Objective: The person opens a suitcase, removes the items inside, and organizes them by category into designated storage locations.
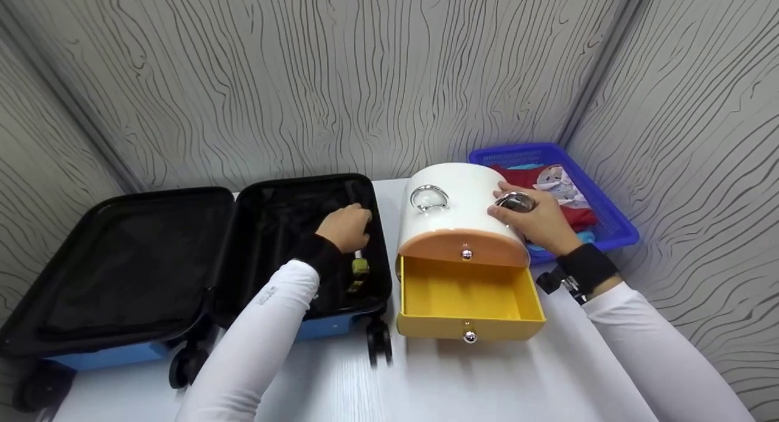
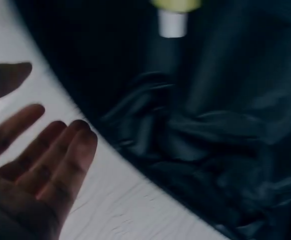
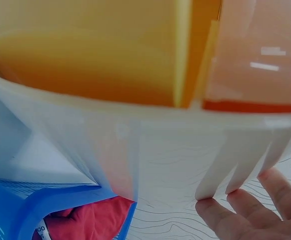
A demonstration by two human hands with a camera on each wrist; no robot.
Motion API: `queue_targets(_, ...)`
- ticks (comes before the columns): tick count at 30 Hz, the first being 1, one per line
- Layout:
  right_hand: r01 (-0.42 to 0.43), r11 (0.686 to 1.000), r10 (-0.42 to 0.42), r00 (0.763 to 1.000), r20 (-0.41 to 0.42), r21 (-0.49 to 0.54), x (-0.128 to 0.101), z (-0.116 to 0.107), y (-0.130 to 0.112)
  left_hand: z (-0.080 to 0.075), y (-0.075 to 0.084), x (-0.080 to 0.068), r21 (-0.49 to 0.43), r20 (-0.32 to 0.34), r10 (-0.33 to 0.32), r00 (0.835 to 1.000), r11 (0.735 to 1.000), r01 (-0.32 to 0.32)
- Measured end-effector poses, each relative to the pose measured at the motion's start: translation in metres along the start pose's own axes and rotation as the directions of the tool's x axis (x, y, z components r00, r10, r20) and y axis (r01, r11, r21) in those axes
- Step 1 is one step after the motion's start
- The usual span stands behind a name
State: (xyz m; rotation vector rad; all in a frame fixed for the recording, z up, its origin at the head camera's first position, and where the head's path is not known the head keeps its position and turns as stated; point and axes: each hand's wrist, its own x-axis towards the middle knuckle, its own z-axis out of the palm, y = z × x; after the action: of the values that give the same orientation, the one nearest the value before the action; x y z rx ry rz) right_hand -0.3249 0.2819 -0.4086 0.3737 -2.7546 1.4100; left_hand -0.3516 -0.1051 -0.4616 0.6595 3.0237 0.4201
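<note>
Grey wall panels with a dark wavy grain stand around a white table [image 1: 462,379]. No brand or writing can be read on any thing; a small tag on the red cloth in the right wrist view is too blurred to read.

On the table lies an open black suitcase [image 1: 182,257] with a blue shell. The left hand [image 1: 345,227] is inside its right half, just above a small yellow-green bottle [image 1: 359,270] with a white neck. From the head view I cannot tell if it touches the bottle. In the left wrist view the fingers [image 2: 60,155] are straight and apart and hold nothing.

Beside the suitcase stands a white drawer box [image 1: 462,203]. Its yellow lower drawer [image 1: 468,300] is pulled out. The right hand [image 1: 535,221] rests on top of the box, with relaxed fingers touching a round silver handle [image 1: 516,201]. Behind the box is a blue basket [image 1: 608,221] with clothes.
</note>
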Motion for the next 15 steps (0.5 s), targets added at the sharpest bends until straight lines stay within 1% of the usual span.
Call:
queue_targets(1, 0.001, 1.0, -0.001, 1.0, -0.002, 0.007, 0.0, 0.0, 0.0, 0.021, -0.017, 0.009, -0.007, 0.015, 0.019, 1.0, 1.0, -0.019)
queue_targets(2, 0.002, 1.0, -0.002, 1.0, -0.005, 0.016, -0.001, 0.001, 0.0, 0.033, -0.025, 0.013, -0.001, 0.032, 0.023, 0.999, 1.0, -0.023)
queue_targets(4, 0.001, 1.0, -0.001, 1.0, -0.006, 0.029, -0.001, 0.001, -0.001, 0.043, -0.03, 0.013, 0.0, 0.082, 0.008, 0.997, 1.0, -0.008)
queue_targets(5, -0.001, 0.999, 0.001, 1.0, -0.008, 0.032, -0.001, 0.002, -0.001, 0.045, -0.029, 0.01, -0.004, 0.113, -0.011, 0.994, 1.0, 0.012)
queue_targets(7, -0.006, 0.999, 0.006, 1.0, -0.011, 0.035, -0.001, 0.002, -0.002, 0.044, -0.023, 0.001, -0.016, 0.155, -0.043, 0.987, 0.999, 0.046)
queue_targets(8, -0.009, 0.999, 0.009, 1.0, -0.012, 0.034, 0.0, 0.001, -0.002, 0.027, -0.006, -0.011, -0.009, 0.188, -0.081, 0.979, 0.996, 0.084)
queue_targets(9, -0.012, 0.999, 0.012, 1.0, -0.012, 0.032, 0.0, 0.001, -0.002, 0.02, 0.002, -0.018, -0.017, 0.212, -0.104, 0.972, 0.994, 0.11)
queue_targets(11, -0.015, 0.999, 0.015, 1.0, -0.017, 0.032, 0.001, 0.0, -0.002, 0.019, 0.006, -0.023, -0.02, 0.24, -0.123, 0.963, 0.991, 0.131)
queue_targets(12, -0.015, 0.999, 0.016, 1.0, -0.019, 0.032, 0.001, -0.001, -0.002, 0.019, 0.008, -0.027, -0.004, 0.241, -0.122, 0.963, 0.992, 0.127)
queue_targets(13, -0.016, 0.999, 0.017, 1.0, -0.02, 0.034, 0.001, -0.001, -0.002, 0.03, 0.001, -0.022, 0.009, 0.248, -0.117, 0.962, 0.993, 0.118)
queue_targets(15, -0.017, 0.999, 0.018, 1.0, -0.02, 0.037, 0.002, -0.002, -0.002, 0.059, -0.019, -0.008, 0.018, 0.267, -0.097, 0.959, 0.995, 0.096)
